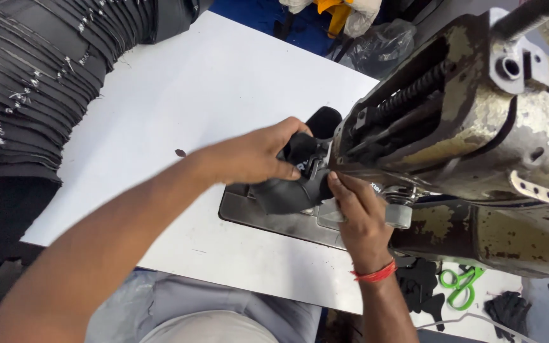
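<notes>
Two bare hands meet at the middle of the view, both closed on a black, curved piece of leather-like material (287,190) that lies on the grey metal plate (249,216) set into the white worktable (179,108). The left hand (252,155) comes in from eight o'clock along a long forearm and wraps over the upper part of the piece, thumb and fingers pinched around its dark folded top. The right hand (360,213) rises from six o'clock, a red thread band (375,274) at its wrist, and presses its fingertips (335,181) on the piece's edge right where it goes under the machine.

That machine, a worn cream-and-rust metal sewing machine head (478,121), fills the view from one to four o'clock and overhangs the work, so the needle area and the far end of the piece are hidden behind its body. A small steel roller (400,213) shows just beside the right hand, at its three o'clock.

At ten o'clock a tall stack of black cut panels (27,76) with white stitching marks lies fanned over the table's corner, well apart from the hands. A tiny dark scrap (180,152) sits on the bare table near the left forearm. At five o'clock, past the right wrist, lie green-handled snips (460,284) among loose black offcuts (420,282). Crumpled clear plastic (382,41) lies beyond the table at twelve o'clock. The person's grey lap (211,311) shows below the table edge at six o'clock.
</notes>
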